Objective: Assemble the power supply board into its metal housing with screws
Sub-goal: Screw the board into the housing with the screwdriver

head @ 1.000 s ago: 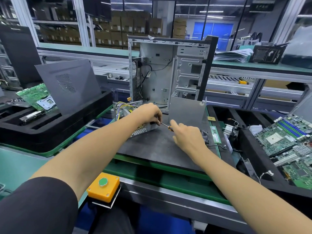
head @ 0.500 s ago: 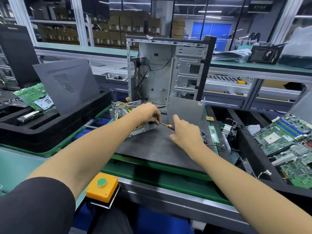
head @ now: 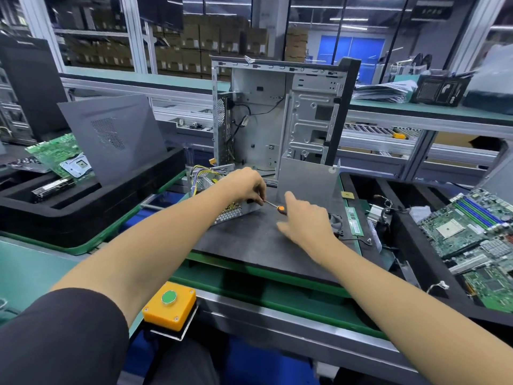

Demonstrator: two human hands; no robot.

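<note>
**Screwdriver at the housing's end face, both hands on the mat**

Left hand (head: 245,184) is curled over the near end of the silver perforated metal power supply housing (head: 222,201), fingertips pinching down where the thin steel shaft of the orange-handled screwdriver (head: 273,204) meets the box. The housing lies on its side at the far left corner of the dark grey foam mat (head: 249,245), yellow and black wires bunched at its far end. Right hand (head: 305,218) sits just right of the orange handle, index finger stretched forward, the other fingers loosely bent; whether it grips the handle I cannot tell, since the hand hides most of it.

Room to move: the mat's near half lies bare up to its front edge. At the far edge, the open grey computer tower case (head: 277,112) stands upright, with a bent grey sheet-metal cover (head: 305,176) close behind the right hand. Along the right edge lie a green memory stick (head: 354,220) and a black tray of green motherboards (head: 472,232).
</note>
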